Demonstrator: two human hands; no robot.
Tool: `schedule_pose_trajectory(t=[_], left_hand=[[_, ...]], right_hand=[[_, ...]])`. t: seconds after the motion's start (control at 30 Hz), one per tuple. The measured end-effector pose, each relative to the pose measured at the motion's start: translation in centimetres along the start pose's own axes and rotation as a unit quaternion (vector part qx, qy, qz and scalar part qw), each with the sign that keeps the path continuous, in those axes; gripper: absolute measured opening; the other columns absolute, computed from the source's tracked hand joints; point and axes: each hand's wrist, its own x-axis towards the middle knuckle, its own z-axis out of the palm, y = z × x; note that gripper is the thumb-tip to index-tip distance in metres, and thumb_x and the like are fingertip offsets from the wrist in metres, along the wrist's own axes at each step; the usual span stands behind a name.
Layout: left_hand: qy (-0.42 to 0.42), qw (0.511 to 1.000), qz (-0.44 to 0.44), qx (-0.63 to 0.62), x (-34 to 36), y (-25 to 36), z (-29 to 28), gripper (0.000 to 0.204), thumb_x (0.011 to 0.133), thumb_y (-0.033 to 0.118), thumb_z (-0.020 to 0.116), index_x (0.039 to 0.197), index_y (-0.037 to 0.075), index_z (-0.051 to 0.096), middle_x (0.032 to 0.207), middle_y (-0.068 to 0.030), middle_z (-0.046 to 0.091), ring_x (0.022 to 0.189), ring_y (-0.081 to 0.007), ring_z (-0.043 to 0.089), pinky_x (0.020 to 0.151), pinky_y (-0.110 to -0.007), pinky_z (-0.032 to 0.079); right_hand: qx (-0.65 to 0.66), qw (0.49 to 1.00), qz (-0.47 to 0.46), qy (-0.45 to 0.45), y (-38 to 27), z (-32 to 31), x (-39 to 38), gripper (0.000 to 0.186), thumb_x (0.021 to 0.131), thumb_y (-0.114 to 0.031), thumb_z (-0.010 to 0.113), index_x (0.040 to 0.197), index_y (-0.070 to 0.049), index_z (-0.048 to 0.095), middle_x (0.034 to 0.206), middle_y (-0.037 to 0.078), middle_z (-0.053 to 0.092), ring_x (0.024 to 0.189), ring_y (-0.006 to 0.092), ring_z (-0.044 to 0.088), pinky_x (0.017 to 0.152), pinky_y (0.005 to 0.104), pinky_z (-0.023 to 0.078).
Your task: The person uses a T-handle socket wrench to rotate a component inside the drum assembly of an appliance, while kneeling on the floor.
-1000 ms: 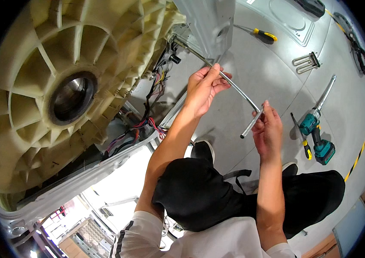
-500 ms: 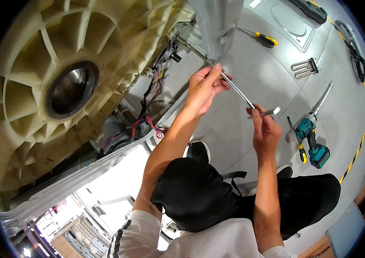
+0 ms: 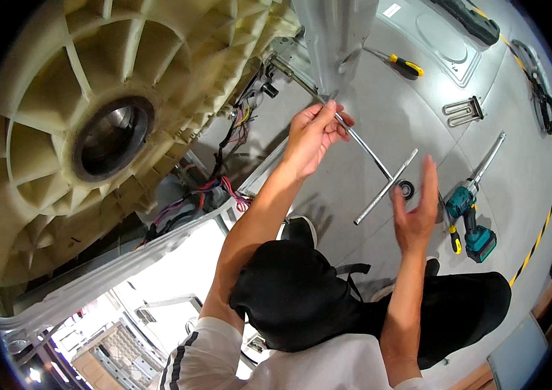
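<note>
Left hand [image 3: 311,133] is pinching the rod [image 3: 363,143] while right hand [image 3: 415,211], fingers spread and empty, is hovering at five o'clock; the one-handed rod may be slipping.

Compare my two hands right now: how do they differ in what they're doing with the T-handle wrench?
The left hand is closed around the long shaft of the T-handle wrench, up near the grey metal panel; the right hand is open, fingers spread, touching nothing, just beside the crossbar. The left sits higher and farther out; the right is nearer the body, by the teal cordless drill. Both are bare.
</note>
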Motion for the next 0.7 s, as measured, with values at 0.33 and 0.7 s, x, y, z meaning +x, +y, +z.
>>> schedule_pose_trajectory(t=[0.33,0.7], left_hand=[[0.046,0.998,-0.01,0.04,0.1,0.1,0.0,0.024,0.091,0.025,0.052,0.088,0.001,0.053,0.078,-0.0111,0.061,0.063,-0.0097,0.051,0.06,-0.026,0.047],[0.055,0.998,-0.011,0.039,0.2,0.9,0.5,0.024,0.09,0.024,0.054,0.086,0.001,0.054,0.076,-0.0104,0.061,0.061,-0.0096,0.051,0.058,-0.027,0.047]], right_hand=[[0.444,0.785,0.396,-0.17,-1.1,1.8,0.0,0.041,0.087,-0.032,0.056,0.097,0.007,0.056,0.073,0.016,0.065,0.065,0.0243,0.066,0.064,0.0304,0.053],[-0.06,0.996,-0.011,-0.06,-1.6,-0.9,0.0,0.055,0.074,-0.012,0.069,0.124,-0.007,0.047,0.132,0.015,0.041,0.113,0.0328,0.049,0.095,0.0465,0.035]])
